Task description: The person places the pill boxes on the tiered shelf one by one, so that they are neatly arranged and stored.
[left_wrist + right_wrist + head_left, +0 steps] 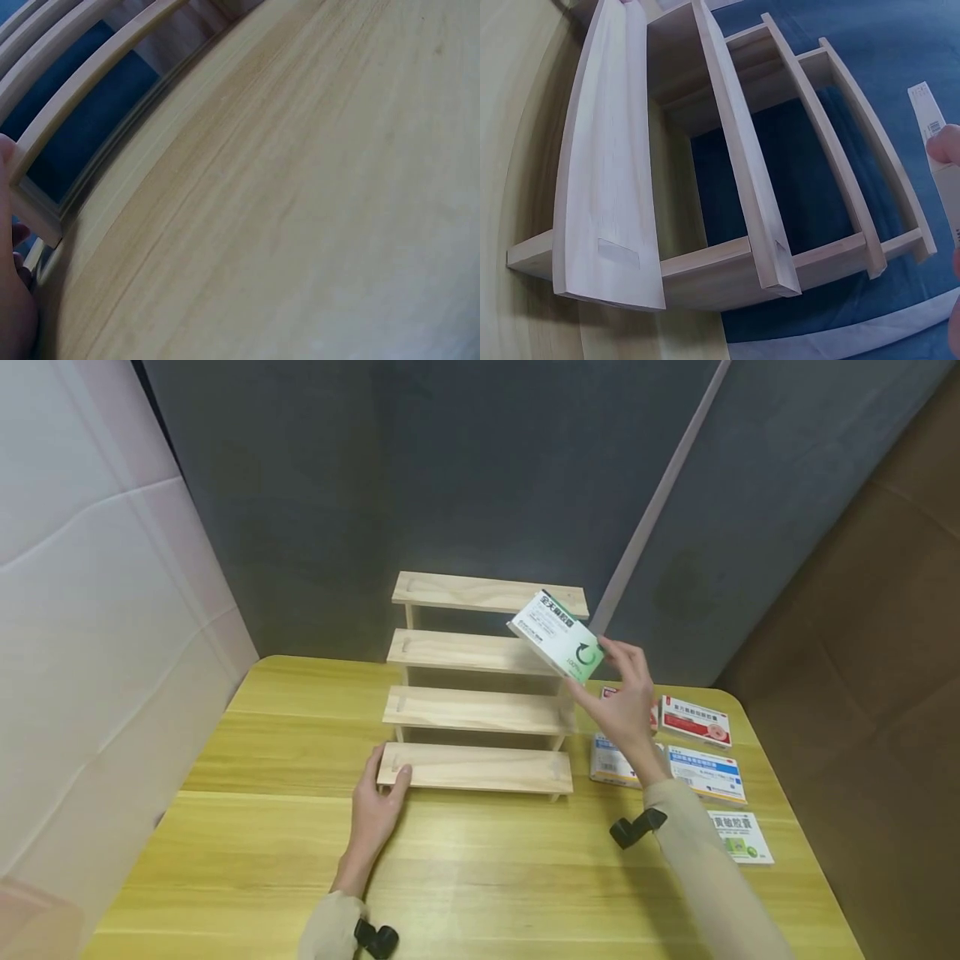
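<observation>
Pinching the white-and-green 全天麻胶囊 box [557, 637] between thumb and fingers of the right grip [626, 697], holding it tilted in the air near the upper right end of the four-tier wooden rack [480, 710], apart from the wood. Clasping the left end of the rack's lowest tier [480, 768] with the left grip [377, 806], with the thumb on top. Right of the rack, flat on the wooden surface [465, 877], two red-and-white medicine boxes [695, 721], one of them partly behind the right grip, and two blue-and-white medicine boxes [707, 774]. Right of the rack and in front of its lowest tier, a white-and-green capsule carton [741, 837] partly covered by the right sleeve [701, 852].
</observation>
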A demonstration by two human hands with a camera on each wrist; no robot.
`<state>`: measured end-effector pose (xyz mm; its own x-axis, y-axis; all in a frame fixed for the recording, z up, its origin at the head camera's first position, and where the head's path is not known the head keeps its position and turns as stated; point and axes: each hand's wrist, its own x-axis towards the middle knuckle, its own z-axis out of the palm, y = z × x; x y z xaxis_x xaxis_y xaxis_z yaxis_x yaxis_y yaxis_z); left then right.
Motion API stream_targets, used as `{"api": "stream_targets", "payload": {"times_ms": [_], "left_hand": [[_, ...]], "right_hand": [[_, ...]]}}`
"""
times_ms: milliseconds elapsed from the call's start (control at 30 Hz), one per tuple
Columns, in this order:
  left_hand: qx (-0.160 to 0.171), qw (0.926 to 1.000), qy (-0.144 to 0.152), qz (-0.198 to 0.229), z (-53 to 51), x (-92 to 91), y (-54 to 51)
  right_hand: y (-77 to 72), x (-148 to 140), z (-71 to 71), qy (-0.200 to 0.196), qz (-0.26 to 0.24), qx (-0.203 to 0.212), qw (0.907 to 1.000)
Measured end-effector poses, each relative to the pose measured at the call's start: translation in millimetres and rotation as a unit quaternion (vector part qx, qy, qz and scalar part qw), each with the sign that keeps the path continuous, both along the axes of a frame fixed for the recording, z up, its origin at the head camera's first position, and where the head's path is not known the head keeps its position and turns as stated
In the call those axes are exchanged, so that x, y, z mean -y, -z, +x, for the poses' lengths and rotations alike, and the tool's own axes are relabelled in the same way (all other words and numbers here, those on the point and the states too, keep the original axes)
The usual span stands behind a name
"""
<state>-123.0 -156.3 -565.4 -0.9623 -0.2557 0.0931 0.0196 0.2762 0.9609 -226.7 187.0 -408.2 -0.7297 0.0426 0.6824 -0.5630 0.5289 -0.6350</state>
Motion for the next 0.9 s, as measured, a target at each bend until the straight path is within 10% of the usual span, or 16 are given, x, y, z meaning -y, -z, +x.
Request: {"api": "stream_targets", "payload": {"times_ms": [900], "left_hand": [[0.003, 1.0, -0.004, -0.006, -0.5, -0.2, 2.4]], "right_hand": [[-23.1, 17, -24.4, -0.033, 0.05, 0.026, 0.9979]]}}
